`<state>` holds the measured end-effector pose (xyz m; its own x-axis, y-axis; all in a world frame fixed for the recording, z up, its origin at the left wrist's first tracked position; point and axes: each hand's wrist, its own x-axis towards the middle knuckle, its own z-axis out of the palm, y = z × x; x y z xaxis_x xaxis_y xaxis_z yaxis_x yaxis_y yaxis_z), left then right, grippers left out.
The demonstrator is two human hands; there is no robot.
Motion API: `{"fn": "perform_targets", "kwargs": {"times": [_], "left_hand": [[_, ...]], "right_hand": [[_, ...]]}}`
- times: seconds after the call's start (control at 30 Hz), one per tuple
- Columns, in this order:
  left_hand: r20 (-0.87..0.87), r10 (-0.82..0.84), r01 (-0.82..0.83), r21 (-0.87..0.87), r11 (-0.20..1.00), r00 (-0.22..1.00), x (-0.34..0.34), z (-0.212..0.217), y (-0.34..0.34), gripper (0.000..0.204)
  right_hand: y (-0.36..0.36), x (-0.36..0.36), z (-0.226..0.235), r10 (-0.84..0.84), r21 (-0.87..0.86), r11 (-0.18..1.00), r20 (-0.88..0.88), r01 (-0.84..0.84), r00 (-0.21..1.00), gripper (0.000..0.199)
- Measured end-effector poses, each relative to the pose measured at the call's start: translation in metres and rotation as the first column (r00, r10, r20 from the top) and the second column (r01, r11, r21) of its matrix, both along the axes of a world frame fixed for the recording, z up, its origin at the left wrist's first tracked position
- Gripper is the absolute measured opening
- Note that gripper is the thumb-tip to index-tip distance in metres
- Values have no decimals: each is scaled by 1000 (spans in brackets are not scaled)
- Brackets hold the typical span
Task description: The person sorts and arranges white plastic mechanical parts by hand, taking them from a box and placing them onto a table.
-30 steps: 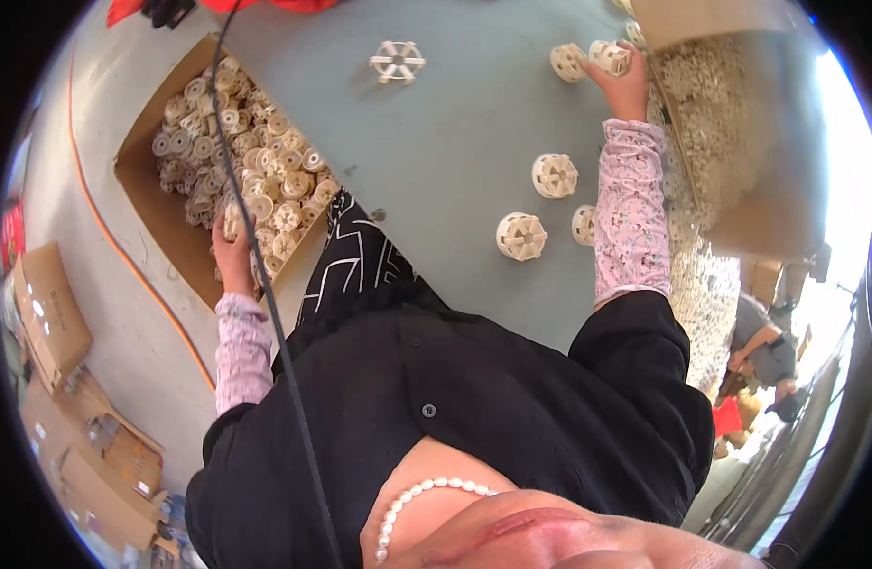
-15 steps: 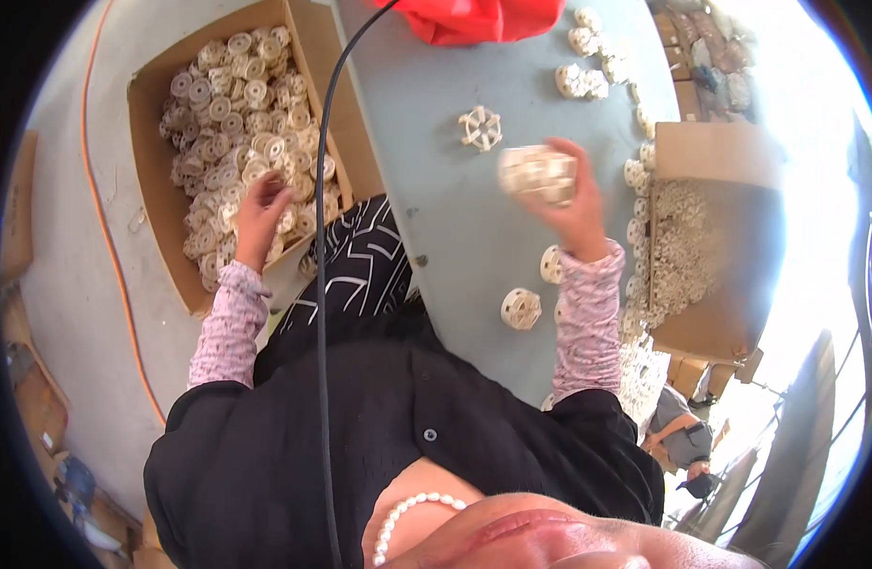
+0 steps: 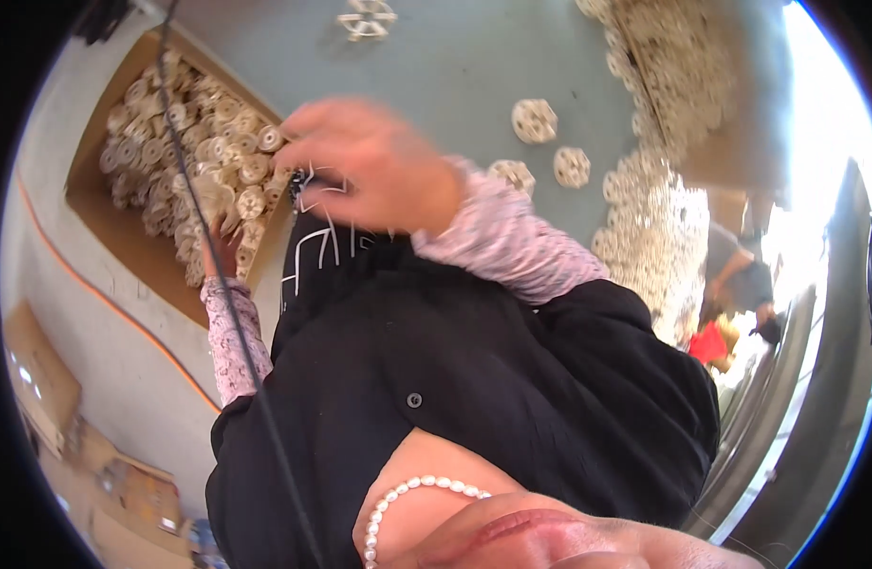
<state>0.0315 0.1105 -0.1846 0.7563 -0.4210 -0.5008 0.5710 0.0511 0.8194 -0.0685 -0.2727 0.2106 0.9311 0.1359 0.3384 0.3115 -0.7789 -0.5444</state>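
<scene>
My left hand (image 3: 223,250) reaches down into the cardboard box (image 3: 87,204) at the left, its fingertips among the pale plastic wheel-shaped parts (image 3: 161,142). Its fingers are partly lost among these parts, so a grip cannot be made out. My right hand (image 3: 374,161), blurred by motion, crosses above my lap toward the box's right edge. The fingers are apart with nothing between them. To its right on the grey table (image 3: 455,71) sit round, openwork pale pieces (image 3: 535,121). A spoked wheel (image 3: 367,18) lies alone at the top.
Rows of pale pieces (image 3: 649,242) line the table's right side, beside another carton (image 3: 759,114) holding many small parts. A black cable (image 3: 191,171) hangs across the left box. An orange cord (image 3: 104,303) runs over the floor. Another person (image 3: 735,270) is at far right.
My right hand has let go of the stack of pale pieces and swung left from the table toward the box. My left hand stays in the box. The whole view has shifted.
</scene>
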Motion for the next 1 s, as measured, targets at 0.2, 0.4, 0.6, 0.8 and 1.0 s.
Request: {"fn": "perform_targets", "kwargs": {"times": [0.2, 0.4, 0.6, 0.8, 1.0], "left_hand": [[-394, 407, -202, 467, 861, 824, 63, -29, -6, 60], [677, -203, -530, 698, 481, 707, 34, 60, -111, 55], [869, -251, 21, 268, 963, 426, -89, 296, -241, 62], [877, -481, 483, 430, 763, -22, -172, 361, -333, 105], [782, -557, 394, 622, 677, -277, -199, 367, -362, 95]], "right_hand": [[-163, -129, -14, -671, -689, 474, 121, 549, 731, 50], [-188, -213, 15, -797, -273, 591, -53, 759, 602, 52], [-163, -267, -27, -836, -279, 547, -142, 790, 529, 61], [-111, -263, -4, -681, -85, 731, -145, 677, 718, 69], [-215, -372, -5, -991, -593, -71, -53, 802, -126, 79]]}}
